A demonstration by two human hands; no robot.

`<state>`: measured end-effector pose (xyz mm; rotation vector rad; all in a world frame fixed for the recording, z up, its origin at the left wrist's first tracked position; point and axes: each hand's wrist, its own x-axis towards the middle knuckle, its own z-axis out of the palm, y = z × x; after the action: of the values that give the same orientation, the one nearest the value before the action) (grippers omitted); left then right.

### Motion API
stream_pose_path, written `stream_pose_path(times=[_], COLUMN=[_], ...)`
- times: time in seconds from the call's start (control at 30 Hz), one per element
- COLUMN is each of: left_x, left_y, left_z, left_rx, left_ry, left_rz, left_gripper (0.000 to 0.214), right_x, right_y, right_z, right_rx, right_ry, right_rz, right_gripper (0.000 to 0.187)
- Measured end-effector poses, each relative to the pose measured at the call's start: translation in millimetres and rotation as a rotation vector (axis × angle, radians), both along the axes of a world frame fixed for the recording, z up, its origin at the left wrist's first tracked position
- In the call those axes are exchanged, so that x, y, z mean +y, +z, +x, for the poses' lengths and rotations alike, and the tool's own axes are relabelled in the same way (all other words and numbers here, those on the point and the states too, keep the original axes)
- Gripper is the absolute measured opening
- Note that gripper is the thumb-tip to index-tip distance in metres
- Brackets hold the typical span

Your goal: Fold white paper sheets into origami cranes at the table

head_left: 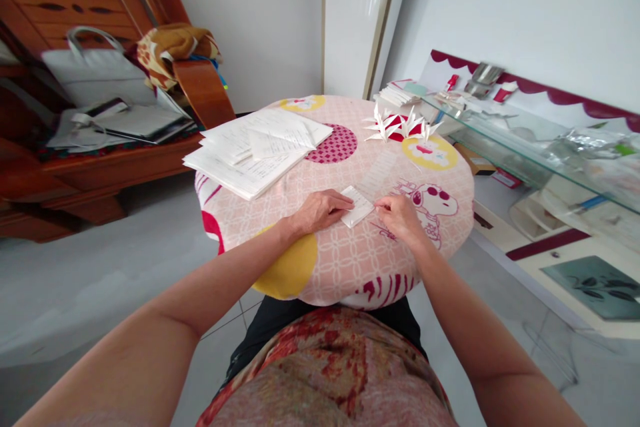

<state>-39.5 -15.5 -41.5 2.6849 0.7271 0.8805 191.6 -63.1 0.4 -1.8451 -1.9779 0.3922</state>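
Note:
A small folded square of white paper [359,208] with faint writing lies on the patterned tablecloth [345,260] in front of me. Fingers of my left hand [323,211] are closed on its left corner, pressing it near the cloth. At the opposite corner, my right hand [400,215] pinches the paper's edge between thumb and fingertips. A clear ruler-like strip [379,172] lies just beyond the square. Several white folded paper cranes [400,125] stand together farther back on the right.
A stack of written-on paper sheets [230,170] covers the table's left side, a loose folded sheet on top. To the right is a glass-topped cabinet [505,143] with clutter. A wooden bench [95,180] at left holds a grey bag [100,73]. A tall white appliance [354,27] stands behind.

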Motion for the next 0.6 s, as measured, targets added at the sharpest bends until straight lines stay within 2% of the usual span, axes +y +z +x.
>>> stream_pose_path(times=[0.17,0.27,0.43,0.6], left_x=[-0.8,-0.2,0.8,0.8], left_y=[0.3,-0.4,-0.4,0.3], left_z=[0.4,0.3,0.3,0.3], left_rx=[-0.013,-0.012,-0.004,-0.002], left_ry=[-0.019,-0.022,-0.022,-0.038], left_rz=[0.019,0.029,0.037,0.052], left_gripper=[0.026,0.027,0.026,0.026], right_x=[4.2,6.3,14.5,30.1], right_y=[-2.3,3.0,14.1,20.0], right_z=[0.2,-3.4,-10.8,-10.2], right_rx=[0.283,0.388,0.362,0.333], right_ry=[-0.085,-0.105,-0.108,-0.076], right_rz=[-0.098,-0.181,-0.226,-0.341], right_gripper=[0.013,0.014,0.006,0.009])
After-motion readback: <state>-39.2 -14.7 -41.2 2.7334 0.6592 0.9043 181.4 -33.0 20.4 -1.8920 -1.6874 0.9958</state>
